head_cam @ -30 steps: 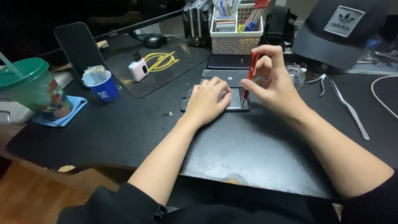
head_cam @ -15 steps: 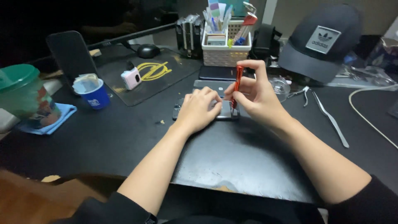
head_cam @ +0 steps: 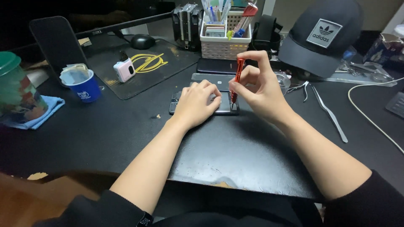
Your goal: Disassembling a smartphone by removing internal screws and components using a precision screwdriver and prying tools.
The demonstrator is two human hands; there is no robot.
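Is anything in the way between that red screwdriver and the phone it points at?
Nothing visible. The right hand holds the red screwdriver upright, tip at the phone. The left hand rests flat beside it on the phone.

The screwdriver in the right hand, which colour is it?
Red-orange screwdriver, held upright; head view.

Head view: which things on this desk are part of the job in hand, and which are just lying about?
In use:
- phone, flat on the black mat
- left hand, pressing the phone down
- red screwdriver, upright, tip at the phone
- right hand, fingers around the screwdriver

Lying about:
- blue cup
- dark cap
- white basket
- tweezers
- computer mouse
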